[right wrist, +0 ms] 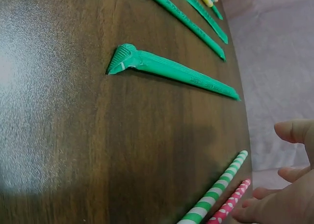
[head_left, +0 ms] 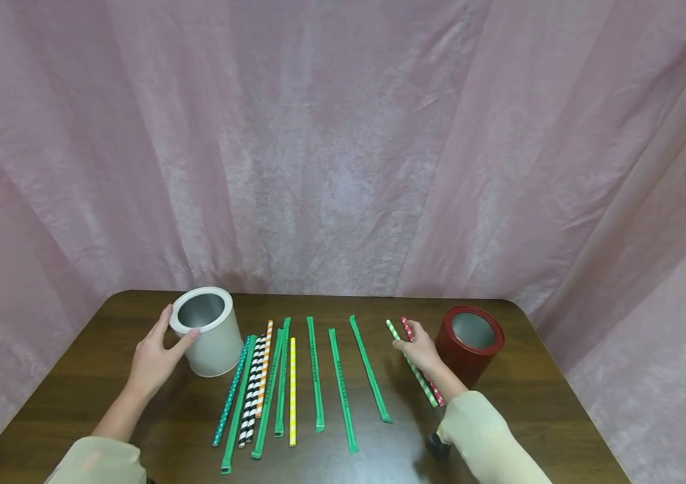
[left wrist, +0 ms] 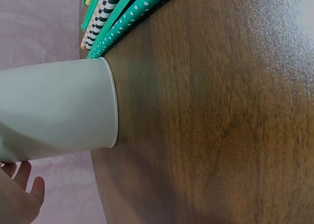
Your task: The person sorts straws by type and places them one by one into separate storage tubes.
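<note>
slanting away, the red straw (right wrist: 229,203) and green-striped straw (right wrist: 216,189) are lying by the nearer, spread right hand (head_left: 420,347); the left hand (head_left: 154,359), also spread, is touching the white can (head_left: 216,346).

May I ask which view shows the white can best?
The head view, showing the white can from rim to base. The left wrist view cuts off its top; the right wrist view lacks it.

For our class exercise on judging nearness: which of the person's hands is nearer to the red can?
Right. The right hand is close beside the red can, by the dotted red straw; the left hand is across the table, at the white can.
</note>
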Tool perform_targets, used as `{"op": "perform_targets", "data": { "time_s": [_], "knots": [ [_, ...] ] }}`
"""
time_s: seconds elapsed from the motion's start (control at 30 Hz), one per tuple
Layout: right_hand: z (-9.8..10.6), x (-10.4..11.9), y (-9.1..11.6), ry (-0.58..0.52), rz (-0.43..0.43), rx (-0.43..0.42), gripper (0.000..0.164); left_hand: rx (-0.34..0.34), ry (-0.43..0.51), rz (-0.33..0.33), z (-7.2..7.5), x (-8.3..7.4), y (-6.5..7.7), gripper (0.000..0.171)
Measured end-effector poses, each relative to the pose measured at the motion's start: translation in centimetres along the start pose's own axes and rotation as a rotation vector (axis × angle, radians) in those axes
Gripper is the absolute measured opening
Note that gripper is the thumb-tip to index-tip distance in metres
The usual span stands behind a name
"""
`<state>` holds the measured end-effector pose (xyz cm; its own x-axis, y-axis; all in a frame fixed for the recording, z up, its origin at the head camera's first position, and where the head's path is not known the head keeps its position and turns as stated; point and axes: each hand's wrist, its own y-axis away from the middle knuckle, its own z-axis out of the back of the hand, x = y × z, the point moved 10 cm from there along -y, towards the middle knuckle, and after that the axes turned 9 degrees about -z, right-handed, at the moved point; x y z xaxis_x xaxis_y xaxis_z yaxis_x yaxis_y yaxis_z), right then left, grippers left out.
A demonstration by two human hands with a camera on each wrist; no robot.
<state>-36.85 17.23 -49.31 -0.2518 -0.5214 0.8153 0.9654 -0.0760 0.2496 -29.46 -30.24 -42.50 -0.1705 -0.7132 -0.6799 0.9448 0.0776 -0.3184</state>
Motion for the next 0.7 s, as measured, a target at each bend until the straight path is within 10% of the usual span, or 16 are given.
{"op": "perform_targets", "data": {
  "time_s": [0.7],
  "knots": [
    [-1.3,-1.3,-0.1,0.043,0.016,0.002,0.045,-0.01,-0.001,0.017,-0.1,0.2,0.1,0.08]
  ]
}}
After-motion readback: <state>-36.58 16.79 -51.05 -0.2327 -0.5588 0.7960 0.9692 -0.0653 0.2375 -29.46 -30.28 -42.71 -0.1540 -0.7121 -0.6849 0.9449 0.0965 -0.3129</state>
